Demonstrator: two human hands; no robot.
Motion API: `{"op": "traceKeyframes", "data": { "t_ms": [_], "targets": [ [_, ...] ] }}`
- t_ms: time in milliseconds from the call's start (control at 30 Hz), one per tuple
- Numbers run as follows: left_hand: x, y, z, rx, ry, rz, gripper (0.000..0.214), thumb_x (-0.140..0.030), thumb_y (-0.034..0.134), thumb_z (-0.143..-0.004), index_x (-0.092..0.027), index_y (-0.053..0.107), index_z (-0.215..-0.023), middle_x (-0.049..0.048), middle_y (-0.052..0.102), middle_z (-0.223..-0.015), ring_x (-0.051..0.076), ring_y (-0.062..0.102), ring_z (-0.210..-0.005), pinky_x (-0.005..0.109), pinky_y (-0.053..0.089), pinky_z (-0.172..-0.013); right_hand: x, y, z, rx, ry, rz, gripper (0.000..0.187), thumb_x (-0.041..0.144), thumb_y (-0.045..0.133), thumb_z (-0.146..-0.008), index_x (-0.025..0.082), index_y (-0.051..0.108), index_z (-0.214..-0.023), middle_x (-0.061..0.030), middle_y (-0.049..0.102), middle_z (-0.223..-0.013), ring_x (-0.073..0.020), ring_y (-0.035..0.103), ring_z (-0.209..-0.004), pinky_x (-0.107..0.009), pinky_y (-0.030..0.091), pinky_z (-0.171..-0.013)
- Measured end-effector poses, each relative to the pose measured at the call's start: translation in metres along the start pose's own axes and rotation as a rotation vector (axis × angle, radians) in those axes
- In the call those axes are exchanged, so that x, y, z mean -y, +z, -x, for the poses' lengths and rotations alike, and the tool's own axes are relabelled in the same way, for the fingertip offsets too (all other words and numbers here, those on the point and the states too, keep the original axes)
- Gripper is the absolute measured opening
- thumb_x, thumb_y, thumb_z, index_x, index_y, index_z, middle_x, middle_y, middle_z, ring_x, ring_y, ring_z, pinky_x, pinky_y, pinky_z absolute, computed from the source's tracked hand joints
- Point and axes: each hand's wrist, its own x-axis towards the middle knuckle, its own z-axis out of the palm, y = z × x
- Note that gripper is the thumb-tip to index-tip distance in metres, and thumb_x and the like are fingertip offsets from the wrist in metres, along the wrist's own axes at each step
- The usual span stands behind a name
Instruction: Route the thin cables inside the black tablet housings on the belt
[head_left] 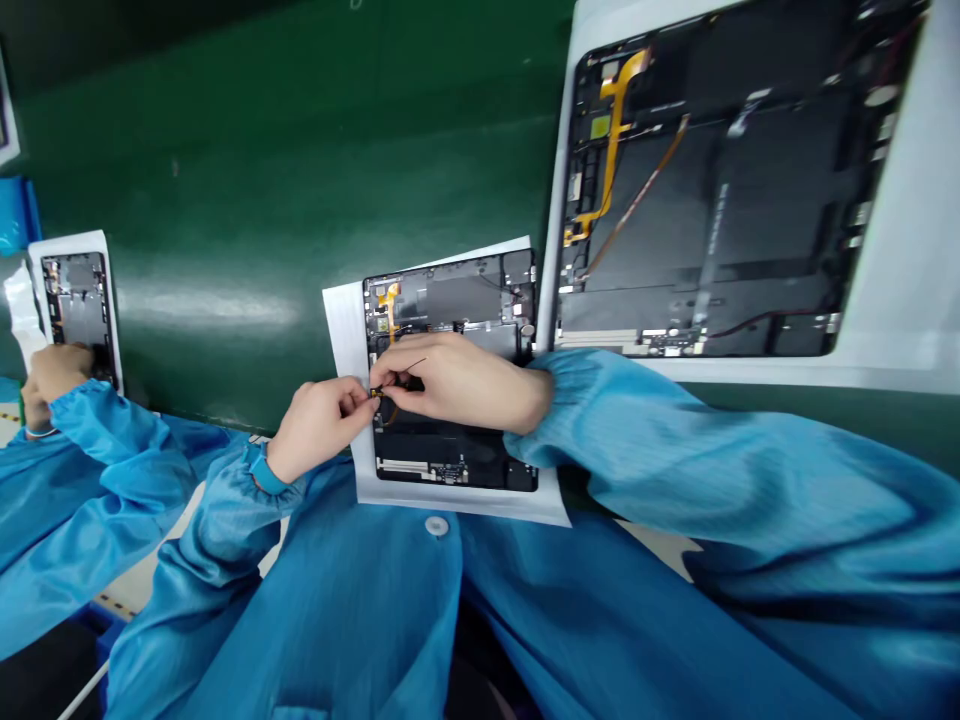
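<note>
While both hands meet over the open device (450, 300), the left hand (319, 425) has its fingers curled in, thumb and forefinger pinched shut on a small amber part (377, 393) at the device's left edge. The right hand (457, 380) reaches across from the other side, its fingertips closed on the same small amber part, so the two hands touch there; the rest of its fingers are folded loosely over the dark middle of the device. What the part is exactly is too small to tell. The open device lies face down on a white sheet (341, 320), which rests on the green belt (262, 200), just in front of the person's blue smock (375, 620). An orange flex cable (390, 300) shows in the device's upper left corner, above the hands. Just beside it to the right lies a second open device (712, 180) on its own white backing, nearer the camera. Well apart at the far left, a co-worker's hand (52, 375) in a blue sleeve touches a third device (79, 305).
</note>
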Motion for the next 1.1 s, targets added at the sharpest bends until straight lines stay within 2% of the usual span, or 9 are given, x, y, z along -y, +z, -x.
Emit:
{"op": "traceKeyframes", "data": {
  "t_ms": [200, 433, 533, 667, 800, 1000, 1100],
  "targets": [
    [-0.004, -0.003, -0.009, 0.034, -0.002, -0.011, 0.026, -0.023, 0.062, -0.088, -0.019, 0.055, -0.064, -0.0053, 0.056, -0.056, 0.010, 0.047, -0.054, 0.023, 0.034, -0.057, 0.003, -0.003, -0.006, 0.085, 0.021, 0.085, 0.024, 0.009, 0.055, -0.089, 0.021, 0.072, -0.100, -0.0033, 0.076, -0.100, -0.0181, 0.069, -0.091, -0.030, 0.047, -0.080],
    [-0.005, -0.009, -0.013, 0.123, -0.055, 0.084, 0.026, -0.021, 0.061, -0.088, -0.019, 0.055, -0.062, -0.0030, 0.065, -0.057, 0.010, 0.052, -0.050, 0.022, 0.039, -0.056, 0.004, -0.009, -0.012, 0.135, 0.042, 0.128, 0.025, 0.008, 0.057, -0.087, 0.023, 0.073, -0.099, -0.0009, 0.077, -0.101, -0.0171, 0.068, -0.088, -0.029, 0.042, -0.073],
    [-0.008, -0.008, -0.014, 0.134, -0.108, 0.148, 0.025, -0.022, 0.060, -0.088, -0.019, 0.056, -0.063, -0.0036, 0.064, -0.054, 0.010, 0.053, -0.048, 0.022, 0.041, -0.054, 0.004, -0.009, -0.012, 0.112, 0.033, 0.125, 0.025, 0.008, 0.057, -0.087, 0.023, 0.073, -0.099, -0.0006, 0.077, -0.101, -0.0167, 0.068, -0.088, -0.028, 0.043, -0.073],
    [-0.013, -0.005, -0.014, 0.096, -0.161, 0.151, 0.025, -0.013, 0.058, -0.082, -0.020, 0.050, -0.059, -0.0046, 0.060, -0.049, 0.010, 0.053, -0.045, 0.022, 0.042, -0.054, 0.001, -0.005, -0.010, 0.023, -0.024, 0.170, 0.025, 0.008, 0.053, -0.090, 0.022, 0.073, -0.097, -0.0027, 0.075, -0.098, -0.0174, 0.067, -0.089, -0.029, 0.043, -0.074],
    [-0.015, -0.005, -0.016, 0.123, -0.173, 0.161, 0.024, -0.011, 0.056, -0.080, -0.020, 0.048, -0.060, -0.0058, 0.058, -0.047, 0.010, 0.052, -0.042, 0.022, 0.042, -0.054, -0.005, 0.001, -0.007, -0.043, -0.081, 0.205, 0.026, 0.010, 0.049, -0.095, 0.020, 0.072, -0.101, -0.0057, 0.075, -0.098, -0.0186, 0.066, -0.091, -0.030, 0.044, -0.076],
    [-0.005, -0.011, -0.016, 0.203, -0.134, 0.206, 0.016, -0.016, 0.059, -0.081, -0.020, 0.053, -0.066, -0.0061, 0.062, -0.052, 0.008, 0.052, -0.037, 0.020, 0.041, -0.048, -0.007, 0.002, -0.008, -0.070, -0.089, 0.165, 0.026, 0.012, 0.048, -0.095, 0.021, 0.072, -0.100, -0.0050, 0.074, -0.098, -0.0177, 0.066, -0.089, -0.030, 0.044, -0.077],
    [-0.003, -0.012, -0.014, 0.213, -0.125, 0.196, 0.013, -0.016, 0.058, -0.081, -0.019, 0.055, -0.069, -0.0052, 0.064, -0.055, 0.008, 0.054, -0.039, 0.019, 0.042, -0.048, -0.005, 0.000, -0.009, -0.038, -0.091, 0.082, 0.023, 0.013, 0.053, -0.093, 0.021, 0.072, -0.101, -0.0032, 0.075, -0.099, -0.0163, 0.067, -0.089, -0.029, 0.046, -0.078]
  ]
}}
